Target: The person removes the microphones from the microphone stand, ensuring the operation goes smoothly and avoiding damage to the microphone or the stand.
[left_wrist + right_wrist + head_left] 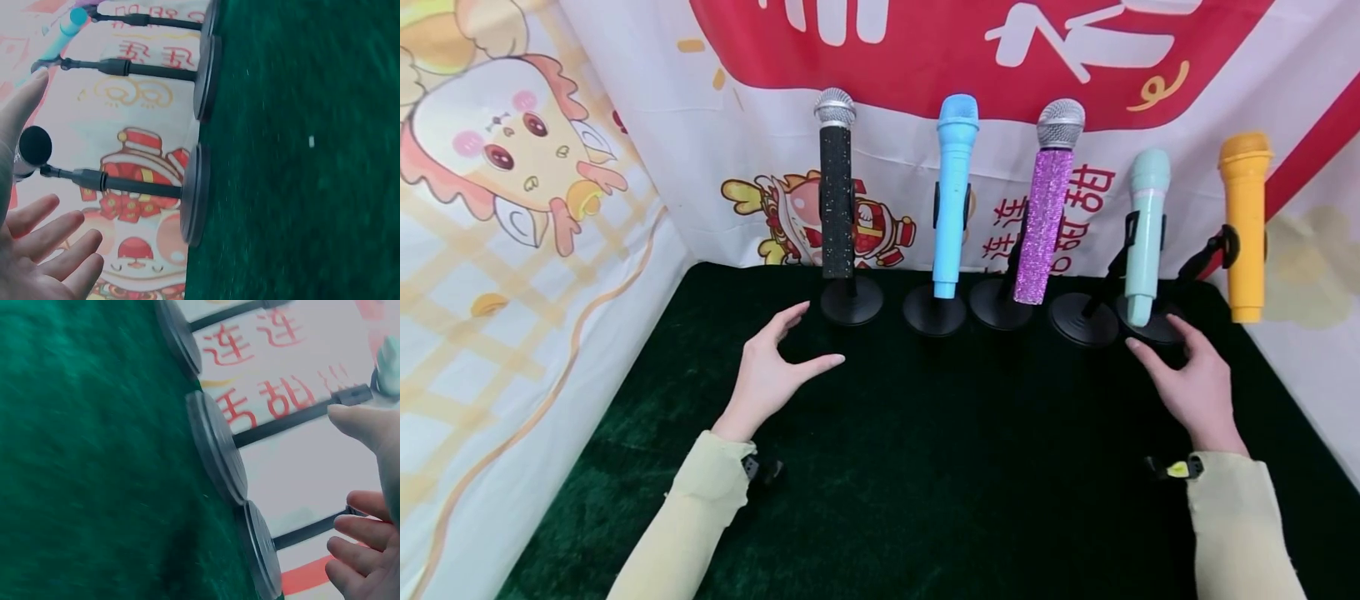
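Observation:
Five or so toy-like microphones stand in a row on black stands: a black glittery microphone (837, 200), a blue microphone (953, 200), a purple glittery microphone (1043, 225), a mint microphone (1146, 242) and an orange microphone (1246, 233). My left hand (765, 371) is nearest the black microphone's round base (852, 302), thumb and fingers spread apart, holding nothing. My right hand (1197, 379) hovers in front of the mint and orange microphones, thumb and fingers apart. In the right wrist view a stand base (217, 447) lies left of the right hand's fingers (359, 550).
A dark green velvet cloth (925, 483) covers the table. Behind the row hangs a printed red and white cloth (910, 67); a cartoon-printed cloth (512, 250) is on the left. The stand bases sit close together, especially on the right.

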{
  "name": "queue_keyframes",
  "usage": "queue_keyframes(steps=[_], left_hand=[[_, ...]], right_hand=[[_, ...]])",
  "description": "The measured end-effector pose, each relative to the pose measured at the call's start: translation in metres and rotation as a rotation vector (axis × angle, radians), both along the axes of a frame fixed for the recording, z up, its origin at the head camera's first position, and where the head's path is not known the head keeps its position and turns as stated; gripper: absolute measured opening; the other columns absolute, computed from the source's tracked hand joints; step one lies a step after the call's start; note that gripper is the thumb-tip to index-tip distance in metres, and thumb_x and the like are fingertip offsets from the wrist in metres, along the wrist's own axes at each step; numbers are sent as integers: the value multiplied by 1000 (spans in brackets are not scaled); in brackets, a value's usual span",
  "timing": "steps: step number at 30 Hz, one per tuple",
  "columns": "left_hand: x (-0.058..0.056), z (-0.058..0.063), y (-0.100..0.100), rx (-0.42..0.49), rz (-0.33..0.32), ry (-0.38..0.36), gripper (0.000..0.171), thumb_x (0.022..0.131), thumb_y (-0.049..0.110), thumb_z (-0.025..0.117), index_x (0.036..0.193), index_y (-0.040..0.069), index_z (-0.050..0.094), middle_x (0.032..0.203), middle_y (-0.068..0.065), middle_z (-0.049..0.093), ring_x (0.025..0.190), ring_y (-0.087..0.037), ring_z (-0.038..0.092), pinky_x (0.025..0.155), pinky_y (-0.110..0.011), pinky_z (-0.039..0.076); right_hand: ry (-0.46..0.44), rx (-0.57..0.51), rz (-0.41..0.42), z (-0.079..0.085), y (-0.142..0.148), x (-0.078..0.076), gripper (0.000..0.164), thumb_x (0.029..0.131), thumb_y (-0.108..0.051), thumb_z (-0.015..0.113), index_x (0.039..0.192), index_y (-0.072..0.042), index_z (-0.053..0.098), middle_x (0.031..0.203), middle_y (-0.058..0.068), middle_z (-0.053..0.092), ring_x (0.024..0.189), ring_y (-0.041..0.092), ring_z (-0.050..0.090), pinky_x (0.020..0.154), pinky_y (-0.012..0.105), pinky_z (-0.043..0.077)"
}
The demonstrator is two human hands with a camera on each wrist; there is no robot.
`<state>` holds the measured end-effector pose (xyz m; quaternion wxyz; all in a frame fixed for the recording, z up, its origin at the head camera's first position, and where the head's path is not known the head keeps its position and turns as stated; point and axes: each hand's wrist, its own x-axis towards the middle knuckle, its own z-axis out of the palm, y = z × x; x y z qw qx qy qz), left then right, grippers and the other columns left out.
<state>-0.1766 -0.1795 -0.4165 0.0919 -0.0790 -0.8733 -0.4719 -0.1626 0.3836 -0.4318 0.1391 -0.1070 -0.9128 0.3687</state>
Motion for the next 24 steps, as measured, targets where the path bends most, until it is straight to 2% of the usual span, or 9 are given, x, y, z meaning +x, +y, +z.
queue_keyframes(steps=[6, 9, 12, 14, 16, 20, 24], left_hand=[[5, 0, 12, 70, -54, 2, 86, 78, 61, 82, 149, 26, 49, 149, 9, 49, 135, -15, 47, 113, -49, 37], [7, -2, 18, 88, -89, 5, 86, 78, 59, 83, 150, 25, 49, 148, 12, 49, 134, -13, 48, 113, -47, 37], [10, -3, 24, 108, -116, 7, 85, 78, 57, 84, 150, 25, 49, 147, 13, 50, 133, -10, 49, 113, -45, 38], [11, -3, 26, 117, -128, 10, 84, 79, 55, 84, 149, 25, 49, 147, 12, 51, 132, -9, 49, 113, -45, 38], [12, -3, 28, 124, -135, 13, 81, 79, 54, 84, 148, 27, 50, 147, 10, 52, 132, -9, 50, 113, -45, 39], [13, -3, 32, 133, -148, 13, 78, 80, 51, 85, 147, 29, 51, 145, 9, 54, 131, -9, 51, 113, -43, 39], [14, -2, 34, 143, -160, 22, 77, 80, 48, 86, 146, 27, 52, 144, 8, 55, 131, -10, 51, 112, -44, 39]], right_hand=[[-10, -57, -19, -3, 19, -25, 82, 100, -52, 57, 162, -8, 24, 160, 25, 30, 139, 47, 36, 114, 61, 28], [14, -87, -33, -4, 27, -41, 82, 101, -47, 57, 162, -5, 22, 161, 24, 29, 142, 44, 34, 117, 55, 27], [22, -164, -84, -6, 34, -56, 83, 99, -44, 61, 162, -5, 23, 162, 21, 27, 145, 38, 33, 119, 44, 28], [17, -274, -148, -7, 37, -67, 84, 97, -42, 67, 161, -8, 26, 163, 15, 29, 146, 29, 35, 118, 34, 28], [28, -446, -223, -8, 40, -76, 83, 93, -37, 74, 160, -14, 32, 161, 9, 34, 143, 19, 37, 116, 26, 28], [115, -764, -344, -7, 46, -91, 77, 84, -25, 86, 151, -18, 49, 145, -2, 52, 128, 9, 48, 107, 13, 33], [153, -899, -357, -2, 50, -99, 66, 82, -21, 89, 142, -17, 60, 120, -9, 61, 106, 4, 56, 89, 8, 42]])
